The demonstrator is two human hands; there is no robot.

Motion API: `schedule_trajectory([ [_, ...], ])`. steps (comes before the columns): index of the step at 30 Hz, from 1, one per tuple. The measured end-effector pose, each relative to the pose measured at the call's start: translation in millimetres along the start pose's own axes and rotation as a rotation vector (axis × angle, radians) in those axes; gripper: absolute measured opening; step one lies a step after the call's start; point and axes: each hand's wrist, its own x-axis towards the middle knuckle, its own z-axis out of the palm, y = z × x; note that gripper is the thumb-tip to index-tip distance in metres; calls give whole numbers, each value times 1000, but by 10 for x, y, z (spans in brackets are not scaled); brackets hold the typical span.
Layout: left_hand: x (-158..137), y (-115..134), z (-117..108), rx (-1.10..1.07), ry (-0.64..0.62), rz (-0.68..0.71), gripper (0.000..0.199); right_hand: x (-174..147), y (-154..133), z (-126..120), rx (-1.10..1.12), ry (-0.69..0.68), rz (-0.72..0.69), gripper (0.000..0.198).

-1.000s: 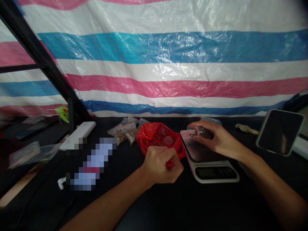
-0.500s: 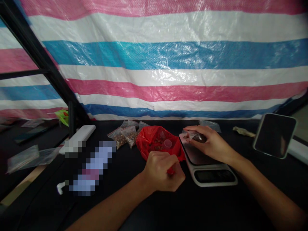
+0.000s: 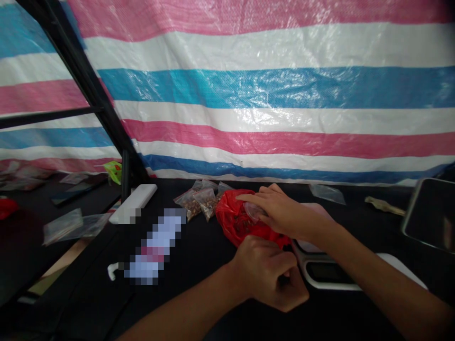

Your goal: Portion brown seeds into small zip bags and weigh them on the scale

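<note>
A red plastic bag (image 3: 227, 220) lies open on the black table, with small dark brown pieces inside. My left hand (image 3: 268, 270) is closed in a fist at the bag's near side. A trace of red shows between its fingers, where it grips the bag's edge. Over the bag's opening, my right hand (image 3: 280, 208) has its thumb and fingers around a small clear plastic cup (image 3: 252, 211). Right of the bag is a white digital scale (image 3: 327, 272), partly covered by my right forearm. Whatever lies on its plate is largely hidden.
Several small zip bags (image 3: 199, 201) of brown pieces lie left of the red bag. A flat clear bag (image 3: 327, 193) is behind the scale. A dark-screened device (image 3: 432, 213) stands at right. Further left are a white bar-shaped object (image 3: 135, 201) and a blurred-out item (image 3: 156, 246).
My right hand has left the clear bag of brown contents above the scale and moved left to the cup in the red bag. The view has turned slightly left.
</note>
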Motion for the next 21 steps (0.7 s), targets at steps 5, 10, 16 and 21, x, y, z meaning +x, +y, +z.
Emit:
schedule_trajectory([
  [5, -43, -19, 31, 27, -21, 1, 14, 82, -9, -55, -16, -4, -36, 63],
  [10, -23, -17, 26, 1, 43, 16, 14, 48, 0, -72, 38, 18, 15, 63],
  [16, -6, -29, 5, -16, 46, -11, 15, -267, 234, -96, 171, 147, 179, 56],
  [21, -8, -38, -6, -31, 33, -15, 16, -760, 538, -206, 274, 146, 328, 37],
])
